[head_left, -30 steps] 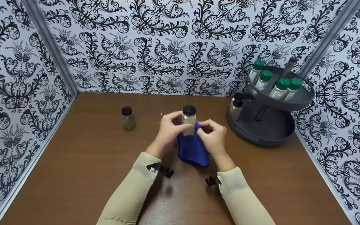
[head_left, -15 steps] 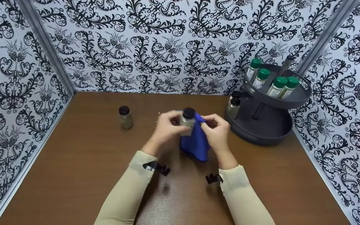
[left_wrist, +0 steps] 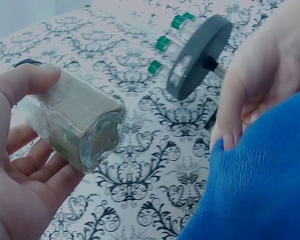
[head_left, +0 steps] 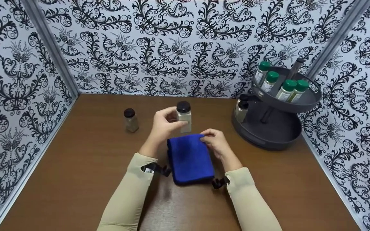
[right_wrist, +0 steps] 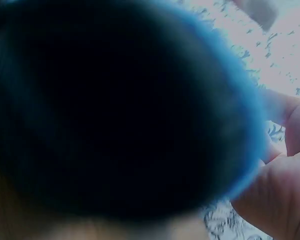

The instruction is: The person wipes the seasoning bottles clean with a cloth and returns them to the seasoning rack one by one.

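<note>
My left hand (head_left: 165,124) grips a square glass spice jar (head_left: 184,118) with a black lid, its thumb across the front and the fingers behind. In the left wrist view the jar (left_wrist: 75,110) shows its clear base, with pale contents inside. My right hand (head_left: 216,142) pinches the top right corner of a blue cloth (head_left: 191,158), which hangs in a folded rectangle in front of the jar and apart from it. The cloth (right_wrist: 125,110) fills most of the right wrist view as a dark blur, hiding much of the work there.
Another black-lidded jar (head_left: 131,121) stands on the wooden table (head_left: 75,166) to the left. A dark two-tier turntable (head_left: 268,141) at the right bears several green-capped bottles (head_left: 286,91) above and black-lidded jars (head_left: 241,110) below. Patterned walls (head_left: 169,48) enclose the back and sides.
The cloth has come away from the jar and now hangs spread out, nearer my body. My left hand has moved the jar left and slightly up. The right hand keeps its pinch on the cloth.
</note>
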{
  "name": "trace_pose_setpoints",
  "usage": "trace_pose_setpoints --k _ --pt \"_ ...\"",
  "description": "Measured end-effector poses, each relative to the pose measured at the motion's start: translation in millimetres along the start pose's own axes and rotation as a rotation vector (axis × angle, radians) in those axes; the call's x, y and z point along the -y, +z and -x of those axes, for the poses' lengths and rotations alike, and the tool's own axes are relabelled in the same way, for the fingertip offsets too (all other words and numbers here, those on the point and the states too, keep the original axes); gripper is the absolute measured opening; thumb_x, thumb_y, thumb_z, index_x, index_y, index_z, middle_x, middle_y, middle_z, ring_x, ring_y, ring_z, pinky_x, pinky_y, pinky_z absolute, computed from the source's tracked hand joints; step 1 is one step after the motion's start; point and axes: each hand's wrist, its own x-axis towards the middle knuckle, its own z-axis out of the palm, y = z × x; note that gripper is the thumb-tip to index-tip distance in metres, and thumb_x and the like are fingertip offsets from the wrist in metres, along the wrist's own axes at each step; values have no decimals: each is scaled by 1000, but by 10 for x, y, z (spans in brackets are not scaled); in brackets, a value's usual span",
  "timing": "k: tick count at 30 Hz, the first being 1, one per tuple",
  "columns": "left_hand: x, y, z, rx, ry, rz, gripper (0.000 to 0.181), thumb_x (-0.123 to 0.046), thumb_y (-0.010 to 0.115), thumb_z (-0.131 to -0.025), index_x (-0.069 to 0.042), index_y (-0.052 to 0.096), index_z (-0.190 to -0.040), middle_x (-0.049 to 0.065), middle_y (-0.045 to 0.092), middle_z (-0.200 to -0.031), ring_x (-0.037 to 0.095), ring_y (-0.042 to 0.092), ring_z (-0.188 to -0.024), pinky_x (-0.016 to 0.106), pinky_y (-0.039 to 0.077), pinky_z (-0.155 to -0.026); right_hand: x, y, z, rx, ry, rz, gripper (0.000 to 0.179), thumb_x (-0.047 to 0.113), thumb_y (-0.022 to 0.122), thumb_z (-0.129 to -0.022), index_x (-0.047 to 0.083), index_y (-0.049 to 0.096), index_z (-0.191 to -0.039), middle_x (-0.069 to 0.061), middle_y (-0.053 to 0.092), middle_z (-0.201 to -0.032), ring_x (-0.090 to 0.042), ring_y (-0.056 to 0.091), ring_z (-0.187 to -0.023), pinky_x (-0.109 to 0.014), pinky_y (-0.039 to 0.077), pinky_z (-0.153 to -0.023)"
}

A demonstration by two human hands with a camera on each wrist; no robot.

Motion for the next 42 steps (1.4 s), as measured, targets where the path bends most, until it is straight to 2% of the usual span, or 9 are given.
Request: trace_pose_setpoints --k 3,8,14,21,27,29,35,38,42 --pt "50 51 24 23 -17 -10 43 3 87 -74 5 76 -115 4 78 -92 13 73 -83 29 63 -81 -76 -120 -56 -56 9 39 23 -15 64 -86 5 74 -88 4 70 -75 -7 64 -68 -18 53 -62" --pt "108 113 48 66 -30 -19 43 3 87 -75 5 76 -117 1 76 -90 13 72 -83 28 63 -81 -135 -309 -106 -169 27 124 17 -15 66 -84 -8 72 -98 3 66 -68 -5 52 -55 -17 41 -50" --pt "144 171 56 57 -43 -3 42 3 87 -75 6 76 -115 3 77 -91 14 71 -84 27 62 -81 -79 -328 -107 -191 47 143 17 -13 67 -86 -9 70 -102 4 65 -69 -5 50 -54 -17 38 -49" --pt "239 309 62 -32 -82 66 36 5 84 -77 8 73 -110 -1 75 -91 11 70 -85 24 61 -82 126 -114 -19 -125 -10 39 17 -12 66 -85 2 73 -89 -2 72 -79 -9 66 -69 -21 55 -63" --pt "297 396 67 -81 -69 88 35 6 82 -79 8 69 -112 9 77 -102 12 73 -93 25 61 -86 298 34 71 -46 -46 -106 22 -12 64 -88 8 72 -85 -1 71 -78 -10 67 -69 -22 57 -64" --pt "298 414 75 -101 -75 110 40 7 81 -79 8 68 -117 10 77 -106 12 73 -97 25 61 -88 344 71 93 -63 -56 -168 25 -13 63 -89 10 72 -83 0 71 -76 -10 67 -67 -23 57 -64" --pt "280 489 113 -130 -88 208 52 11 82 -75 6 64 -123 6 73 -109 17 71 -101 28 59 -92 407 135 118 -220 -72 -307 30 -13 59 -93 12 72 -81 3 68 -67 -7 63 -57 -19 52 -55" --pt "265 520 128 -139 -85 202 51 10 83 -74 4 64 -121 6 73 -108 16 71 -100 28 59 -92 395 167 125 -259 -82 -319 31 -12 59 -94 13 71 -81 3 66 -66 -6 60 -54 -18 51 -53" --pt "228 541 141 -157 -57 158 47 8 84 -73 4 66 -115 6 73 -105 15 71 -97 27 59 -91 366 225 148 -253 -100 -276 31 -13 58 -91 13 70 -79 6 60 -64 -3 51 -51 -16 44 -49"
